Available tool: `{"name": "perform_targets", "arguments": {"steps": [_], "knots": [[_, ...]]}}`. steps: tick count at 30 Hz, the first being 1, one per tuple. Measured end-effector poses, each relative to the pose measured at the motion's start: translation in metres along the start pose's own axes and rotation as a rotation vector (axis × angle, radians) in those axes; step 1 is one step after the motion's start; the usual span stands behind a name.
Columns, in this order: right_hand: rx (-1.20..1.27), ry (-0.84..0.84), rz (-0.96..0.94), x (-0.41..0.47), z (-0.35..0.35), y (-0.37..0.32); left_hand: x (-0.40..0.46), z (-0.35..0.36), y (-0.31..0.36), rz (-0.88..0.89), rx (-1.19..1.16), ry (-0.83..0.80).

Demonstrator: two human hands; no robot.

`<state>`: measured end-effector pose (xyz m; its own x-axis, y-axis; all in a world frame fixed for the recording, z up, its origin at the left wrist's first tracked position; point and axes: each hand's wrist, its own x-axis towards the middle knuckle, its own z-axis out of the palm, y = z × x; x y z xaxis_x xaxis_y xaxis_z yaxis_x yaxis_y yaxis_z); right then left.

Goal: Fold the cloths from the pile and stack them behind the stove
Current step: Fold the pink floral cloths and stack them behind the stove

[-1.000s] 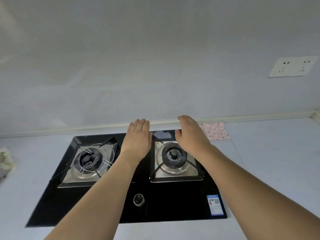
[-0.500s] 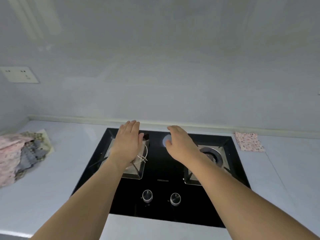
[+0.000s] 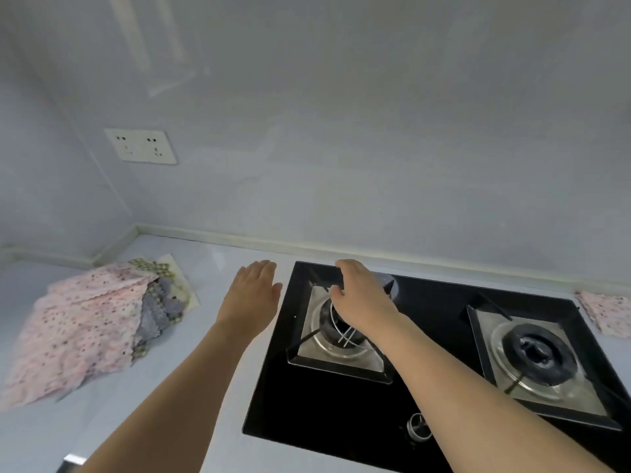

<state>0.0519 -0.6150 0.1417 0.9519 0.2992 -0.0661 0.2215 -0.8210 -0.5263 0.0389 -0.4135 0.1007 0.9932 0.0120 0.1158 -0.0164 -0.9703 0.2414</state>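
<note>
Both hands empty and open, left hand [image 3: 251, 300] and right hand [image 3: 363, 302] seem between cloths, the pile [image 3: 92, 319] at nine o'clock of the stove [image 3: 426, 363], so next comes reaching left to grasp its top cloth.

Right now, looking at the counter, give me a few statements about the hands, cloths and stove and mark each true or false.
1. Both hands are empty. True: the left hand and right hand are open and hold nothing.
2. The cloth pile lies right of the stove. False: it lies to its left, near the corner.
3. The right hand is above the left burner. True.
4. A pot sits on the right burner. False: it is bare.
5. A folded cloth lies at the stove's far right corner. True.
</note>
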Motion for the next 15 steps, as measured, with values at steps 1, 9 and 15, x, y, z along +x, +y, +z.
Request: {"name": "perform_targets", "arguments": {"steps": [1,9,15], "knots": [[-0.011,-0.016,-0.031,0.009,0.006,-0.009,-0.001,-0.001,-0.013,-0.03,-0.006,0.013],[-0.036,-0.107,-0.184,0.058,0.083,-0.102,-0.023,-0.022,-0.142,-0.174,-0.036,0.018],[-0.022,-0.168,-0.207,0.09,0.152,-0.192,-0.039,-0.043,-0.267,-0.256,-0.013,-0.025]]}}
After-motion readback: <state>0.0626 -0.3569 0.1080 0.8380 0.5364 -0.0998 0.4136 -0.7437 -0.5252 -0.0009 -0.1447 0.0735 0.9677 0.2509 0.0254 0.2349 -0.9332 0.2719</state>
